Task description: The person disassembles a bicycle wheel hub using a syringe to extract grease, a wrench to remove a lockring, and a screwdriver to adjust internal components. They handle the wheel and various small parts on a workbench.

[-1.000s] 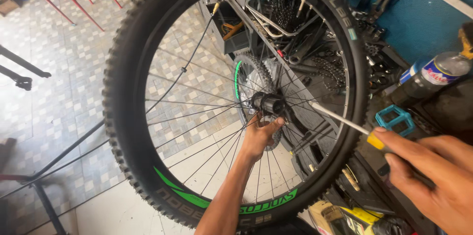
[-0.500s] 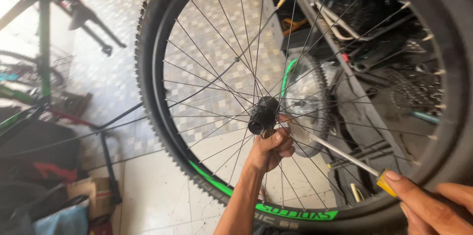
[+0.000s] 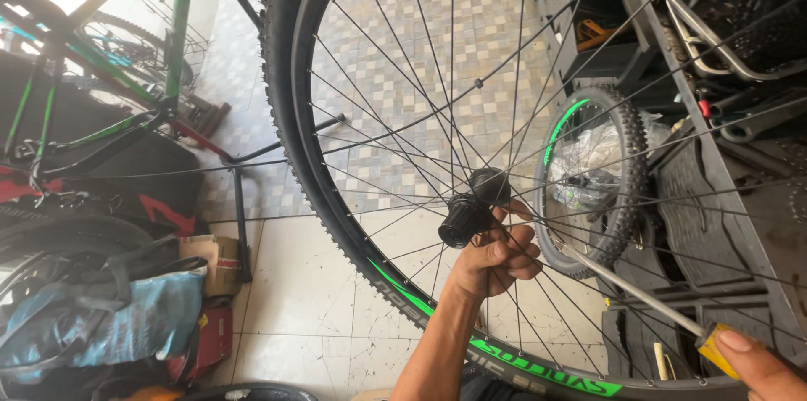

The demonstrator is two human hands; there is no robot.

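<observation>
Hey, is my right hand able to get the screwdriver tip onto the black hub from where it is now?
Probably yes: the right hand holds the yellow-handled screwdriver, whose shaft already slants between the spokes toward the black hub.

At frame centre the left hand [image 3: 496,256] grips the black hub [image 3: 471,208] of a large spoked bicycle wheel [image 3: 290,115] — the right hand [image 3: 761,367], lower right, holds a yellow-handled screwdriver [image 3: 639,292] angled toward it.

right hand [image 3: 761,367] cut off at frame corner, wheel [image 3: 290,115] top out of frame
</observation>
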